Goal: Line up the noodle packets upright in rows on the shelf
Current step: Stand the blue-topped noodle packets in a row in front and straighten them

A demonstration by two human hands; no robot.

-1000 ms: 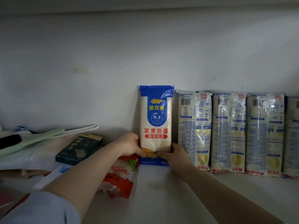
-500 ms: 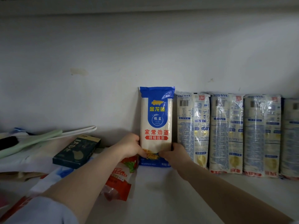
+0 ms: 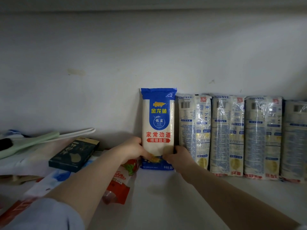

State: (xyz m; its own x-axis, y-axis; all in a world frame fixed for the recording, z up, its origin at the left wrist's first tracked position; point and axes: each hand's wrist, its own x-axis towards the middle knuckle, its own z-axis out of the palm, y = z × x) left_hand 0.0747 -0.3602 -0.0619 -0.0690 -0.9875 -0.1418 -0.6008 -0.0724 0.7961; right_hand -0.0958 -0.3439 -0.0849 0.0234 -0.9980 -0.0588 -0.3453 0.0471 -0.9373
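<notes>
We've got the blue packet [image 3: 158, 127] standing upright mid-frame against the wall, our left hand [image 3: 132, 149] and right hand [image 3: 180, 157] both clamped round its lower end. Just right of it on the shelf [image 3: 166, 205] stand four pale packets [image 3: 227, 135]; a dark box [image 3: 74, 154] lies lower left.
</notes>
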